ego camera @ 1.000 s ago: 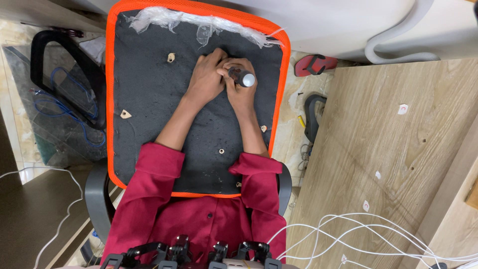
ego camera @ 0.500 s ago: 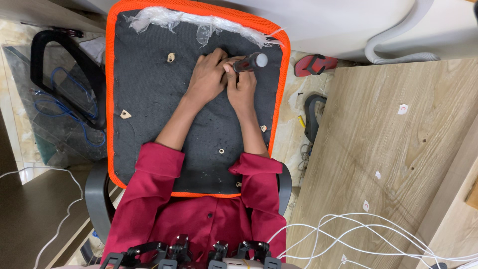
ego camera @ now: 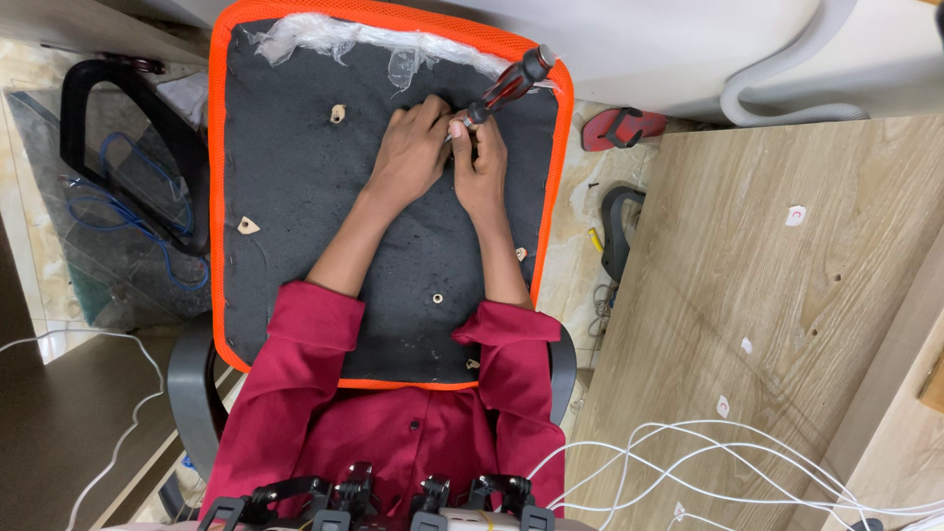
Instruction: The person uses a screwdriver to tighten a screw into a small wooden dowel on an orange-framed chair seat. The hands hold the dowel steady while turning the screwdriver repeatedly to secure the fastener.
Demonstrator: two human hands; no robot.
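The person's right hand (ego camera: 484, 165) is wrapped tight around a red and black screwdriver (ego camera: 506, 88), which tilts up toward the orange rim. The left hand (ego camera: 411, 152) lies curled beside it, pressing on the dark chair seat (ego camera: 295, 197); I cannot tell if it holds anything. Crinkly plastic wrap (ego camera: 324, 34) sits just past both hands. A wooden board (ego camera: 777, 315) and white cables (ego camera: 708, 462) lie to the right.

seat base (ego camera: 295, 295) (dark felt, orange rim) | on it: crumpled clear plastic (ego camera: 324, 34), both hands resting
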